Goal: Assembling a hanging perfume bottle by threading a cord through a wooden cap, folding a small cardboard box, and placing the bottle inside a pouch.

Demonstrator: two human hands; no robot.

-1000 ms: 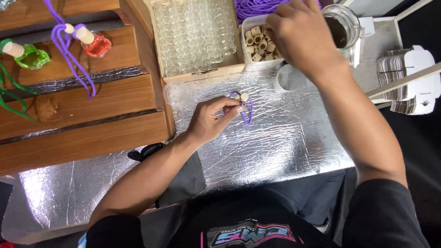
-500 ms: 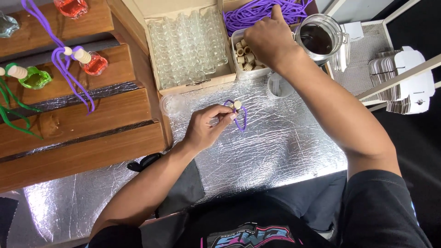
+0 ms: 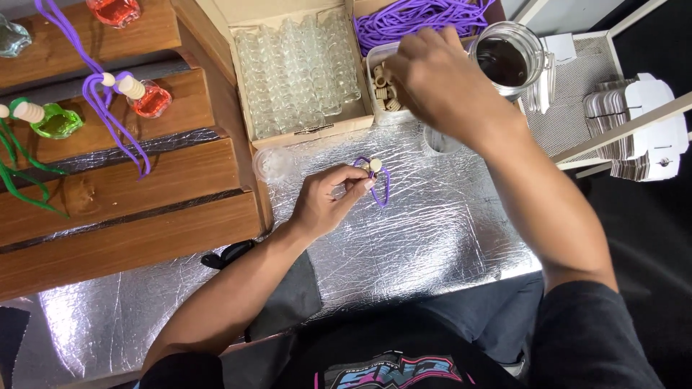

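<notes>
My left hand (image 3: 328, 202) rests on the silver foil mat (image 3: 432, 238) and pinches a small purple cord loop with a wooden bead (image 3: 375, 175). My right hand (image 3: 440, 83) reaches to the back, over a clear tub of small wooden caps (image 3: 382, 90), fingers curled down near its rim. Whether it holds a cap is hidden. A glass jar of dark liquid (image 3: 504, 61) stands just right of that hand.
A cardboard box of several empty clear glass bottles (image 3: 299, 68) sits behind the mat, a pile of purple cords (image 3: 425, 14) beside it. Wooden steps (image 3: 122, 180) at left carry filled red and green bottles with cords. White card tags (image 3: 638, 122) lie on a rack at right.
My right hand has slid down from the purple cord pile to the tub of wooden caps. My left hand has kept hold of the cord loop in about the same spot.
</notes>
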